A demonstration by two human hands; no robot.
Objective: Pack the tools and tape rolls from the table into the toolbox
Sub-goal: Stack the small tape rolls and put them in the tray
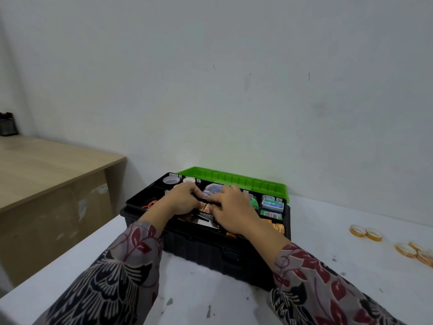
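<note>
Toolbox (199,249) lengthwise left-right, lid (234,181) back, left hand (185,200), right hand (234,212) gripping black bar (210,202)

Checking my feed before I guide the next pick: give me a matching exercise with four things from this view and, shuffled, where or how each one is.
Things:
1. toolbox lid
2. amber tape rolls
3. small printed boxes
4. white roll

Places or states:
a. far-left corner compartment
b. on the table, right of the toolbox
c. green, swung open
d. right-hand compartment

Pairs: 1-c, 2-b, 3-d, 4-a.
</note>
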